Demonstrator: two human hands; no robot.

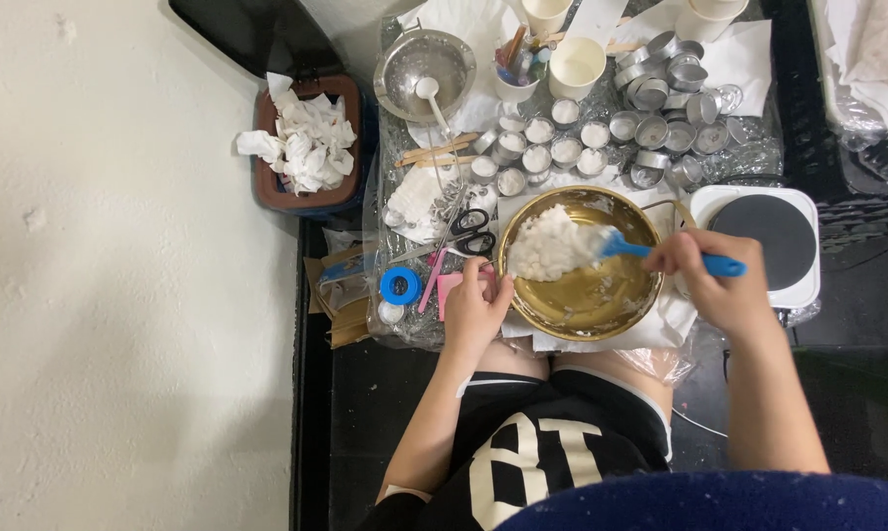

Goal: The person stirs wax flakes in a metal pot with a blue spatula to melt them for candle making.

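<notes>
Gold bowl [586, 295] near the table's front edge is being steadied by the left hand [475, 313], fingers curled on its rim. Right hand [711, 283], closed around a blue spatula [660, 254], is scooping white wax flakes [552, 243]. Next, it seems, comes a level carry toward the small tins [552, 147] beyond.

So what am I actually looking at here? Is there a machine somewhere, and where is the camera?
There is no machine: a person works with two bare hands, and the one camera sits on their head, looking straight down. The left hand steadies the rim of a gold bowl holding a white, crumbly lump. The right hand grips a blue spatula whose tip is pushed into that lump. Behind the bowl lie many small metal cups, some filled with white, plus paper cups, a steel bowl with a spoon, scissors and a blue tape roll. A small white hotplate stands at the right.
</notes>
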